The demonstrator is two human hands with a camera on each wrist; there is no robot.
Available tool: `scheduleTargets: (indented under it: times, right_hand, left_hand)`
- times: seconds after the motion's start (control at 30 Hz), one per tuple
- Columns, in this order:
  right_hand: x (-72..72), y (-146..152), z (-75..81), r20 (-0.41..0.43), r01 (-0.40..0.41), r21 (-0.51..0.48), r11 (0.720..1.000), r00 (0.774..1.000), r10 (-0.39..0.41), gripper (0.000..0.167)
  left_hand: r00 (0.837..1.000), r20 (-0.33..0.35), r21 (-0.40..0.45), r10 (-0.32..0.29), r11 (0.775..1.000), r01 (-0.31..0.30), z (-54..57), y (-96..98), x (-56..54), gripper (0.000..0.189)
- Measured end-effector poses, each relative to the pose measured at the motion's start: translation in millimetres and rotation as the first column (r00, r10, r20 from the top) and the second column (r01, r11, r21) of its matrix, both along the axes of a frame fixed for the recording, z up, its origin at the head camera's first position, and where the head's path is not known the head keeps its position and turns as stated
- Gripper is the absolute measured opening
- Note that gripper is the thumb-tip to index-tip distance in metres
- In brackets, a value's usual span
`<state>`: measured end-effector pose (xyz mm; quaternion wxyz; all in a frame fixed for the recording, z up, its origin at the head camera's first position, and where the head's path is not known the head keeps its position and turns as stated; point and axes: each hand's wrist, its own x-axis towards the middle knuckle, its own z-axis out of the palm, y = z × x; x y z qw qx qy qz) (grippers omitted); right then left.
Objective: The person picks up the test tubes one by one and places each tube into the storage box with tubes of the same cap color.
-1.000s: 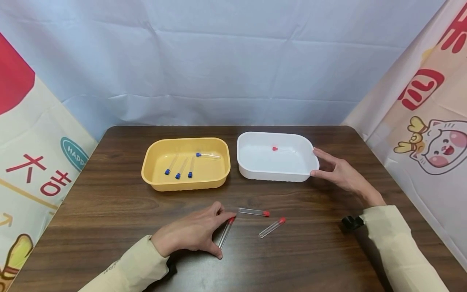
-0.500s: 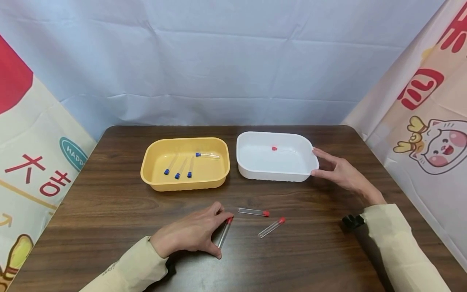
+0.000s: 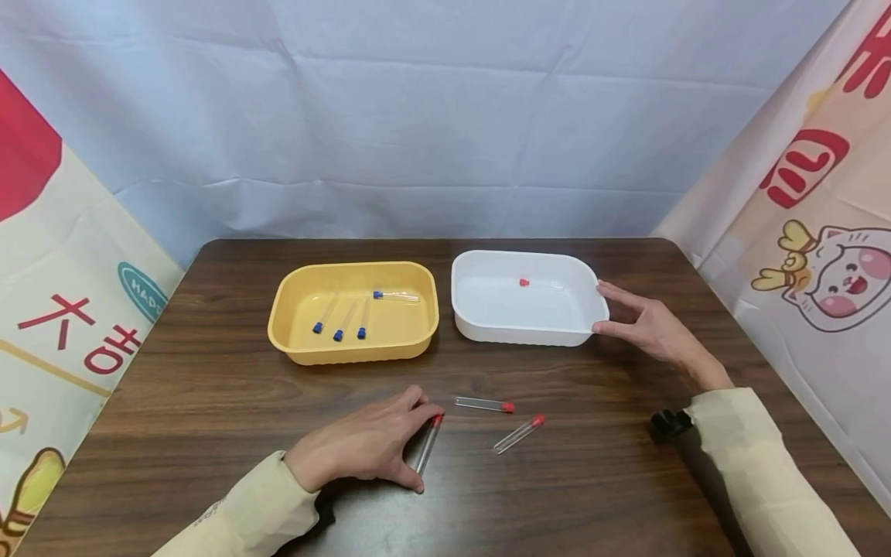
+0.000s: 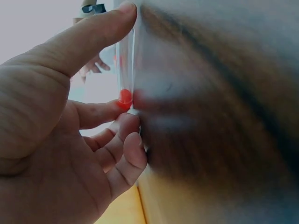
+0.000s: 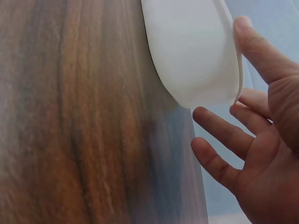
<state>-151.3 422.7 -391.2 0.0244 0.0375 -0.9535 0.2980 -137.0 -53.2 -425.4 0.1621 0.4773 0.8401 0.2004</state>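
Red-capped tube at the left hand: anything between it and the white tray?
Yes: a second red-capped tube lies roughly across the direct line from the tube at the left hand to the white tray, then the tray's near wall. The right hand, at the tray's right end, is clear.

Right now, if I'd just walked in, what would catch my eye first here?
First, probably the yellow tray left of centre, holding four blue-capped tubes, and the white tray beside it, holding one red-capped tube. Nearer you, the left hand pinches another tube by its ends, with two loose red-capped tubes to its right on the table. The right hand touches the white tray's right end.
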Motion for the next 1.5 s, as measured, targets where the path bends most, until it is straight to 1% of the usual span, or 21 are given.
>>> scheduleTargets:
  times: [0.1,0.23,0.33,0.47,0.53,0.63,0.8,0.93,1.07,1.17,1.3,1.5]
  right_hand:
    - [-1.3,1.9,0.9,0.023,0.005,0.004,1.0,1.0,-0.005,0.08]
    - [-3.2,4.2,2.1,0.055,0.002,-0.018,1.0,0.998,-0.001,0.079]
    - [-4.0,5.1,2.4,0.067,-0.01,-0.046,0.999,0.998,0.013,0.08]
    - [-4.9,5.6,3.2,0.08,-0.019,-0.078,0.997,0.996,0.025,0.08]
    - [-5.7,6.0,3.2,0.081,-0.022,-0.081,0.997,0.996,0.028,0.081]
    - [-7.1,6.5,2.8,0.074,-0.025,-0.067,0.997,0.997,0.03,0.082]
    - [-8.4,7.4,1.6,0.065,-0.026,-0.045,0.999,0.997,0.028,0.083]
    - [-8.1,7.3,1.6,0.067,-0.022,-0.045,0.999,0.997,0.025,0.082]
    - [-8.2,6.6,1.8,0.067,-0.024,-0.057,0.998,0.997,0.028,0.081]
    - [-8.3,6.4,1.1,0.071,-0.025,-0.07,0.997,0.997,0.03,0.082]
    - [-7.9,7.0,-0.3,0.077,-0.022,-0.07,0.997,0.997,0.028,0.082]
    - [-7.3,7.6,-0.6,0.071,-0.021,-0.054,0.998,0.997,0.025,0.081]
  left_hand:
    - [1.0,0.013,0.001,0.012,1.0,-0.012,1.1,0.9,-1.3,0.085]
    - [0.999,0.033,0.016,0.028,0.999,-0.029,8.9,3.2,-3.0,0.085]
    - [0.999,0.028,0.046,0.029,0.998,-0.03,20.7,5.1,-5.3,0.085]
    - [0.999,-0.016,0.077,0.034,0.997,-0.032,39.7,9.2,-10.3,0.087]
    - [0.999,-0.034,0.086,0.041,0.996,-0.038,49.1,12.6,-13.8,0.088]
    - [0.998,-0.04,0.103,0.049,0.994,-0.045,61.9,19.2,-20.3,0.09]
    - [0.998,-0.034,0.14,0.045,0.989,-0.039,77.7,33.2,-34.4,0.088]
    - [0.999,-0.017,0.137,0.046,0.99,-0.043,87.0,46.9,-45.5,0.087]
    - [0.998,-0.006,0.144,0.064,0.988,-0.063,92.9,62.2,-59.6,0.086]
    - [0.996,0.007,0.168,0.084,0.982,-0.084,94.1,74.5,-72.1,0.081]
    - [0.993,0.014,0.172,0.118,0.978,-0.119,90.9,91.1,-89.3,0.078]
    - [0.983,0.017,0.138,0.181,0.974,-0.181,83.0,113.2,-110.9,0.085]
